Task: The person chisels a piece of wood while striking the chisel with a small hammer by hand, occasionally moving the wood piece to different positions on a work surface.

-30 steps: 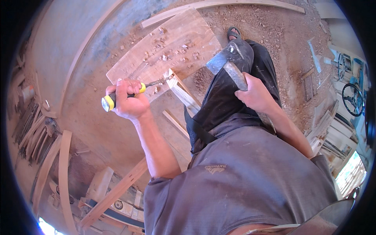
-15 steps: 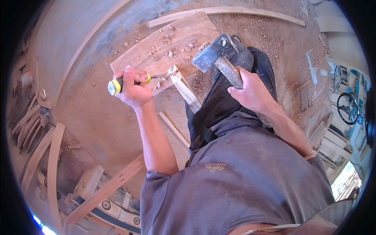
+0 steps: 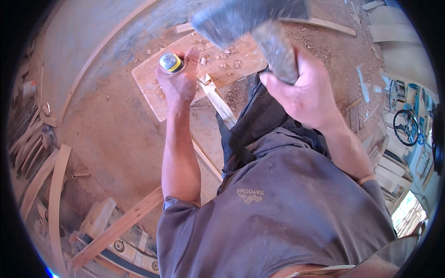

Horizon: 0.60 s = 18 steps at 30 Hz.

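My left hand [image 3: 177, 88] is closed around a chisel [image 3: 170, 62] with a yellow and black handle, whose butt end faces up toward me. The hand hides most of the chisel, but the tip seems to be at the notched end of a narrow wooden bar [image 3: 221, 108]. That bar slants from my dark-trousered leg onto a broad wooden board [image 3: 150, 90]. Raised high above the board, a hammer [image 3: 248, 21] with a blocky dark head is blurred by motion. My right hand [image 3: 310, 90] grips its worn wooden handle.
Wood chips [image 3: 225, 54] are strewn over the board and the dusty floor [image 3: 111, 125]. Long timbers lie around, with a mortised beam [image 3: 118, 227] at lower left and a pile of offcuts [image 3: 30, 139] at far left. A black handwheel [image 3: 406, 127] stands at the right.
My right hand has lifted the hammer up and toward the camera. The chisel in my left hand has swung from lying nearly sideways to standing more upright, and that hand has moved slightly right.
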Available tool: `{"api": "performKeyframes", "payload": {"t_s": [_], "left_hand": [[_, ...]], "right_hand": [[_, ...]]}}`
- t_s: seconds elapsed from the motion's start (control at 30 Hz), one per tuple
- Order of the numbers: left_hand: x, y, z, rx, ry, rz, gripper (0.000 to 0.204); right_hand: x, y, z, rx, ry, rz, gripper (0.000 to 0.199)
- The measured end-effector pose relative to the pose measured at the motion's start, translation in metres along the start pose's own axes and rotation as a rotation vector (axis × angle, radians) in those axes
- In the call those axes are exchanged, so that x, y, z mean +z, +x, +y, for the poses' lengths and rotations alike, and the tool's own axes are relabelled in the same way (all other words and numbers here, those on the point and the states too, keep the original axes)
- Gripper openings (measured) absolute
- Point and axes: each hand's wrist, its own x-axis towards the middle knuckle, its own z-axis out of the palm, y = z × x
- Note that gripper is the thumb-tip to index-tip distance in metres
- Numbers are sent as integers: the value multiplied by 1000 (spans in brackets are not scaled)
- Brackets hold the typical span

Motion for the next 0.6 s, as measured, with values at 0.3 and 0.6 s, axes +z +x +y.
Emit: {"api": "performKeyframes", "payload": {"t_s": [0.3, 0.6], "left_hand": [[11, -10, -6, 158, 146, -77, 16], [-1, -25, -9, 118, 115, -133, 18]], "right_hand": [[11, 30, -9, -118, -492, -357, 27], [10, 20, -31, -129, -377, -288, 23]]}}
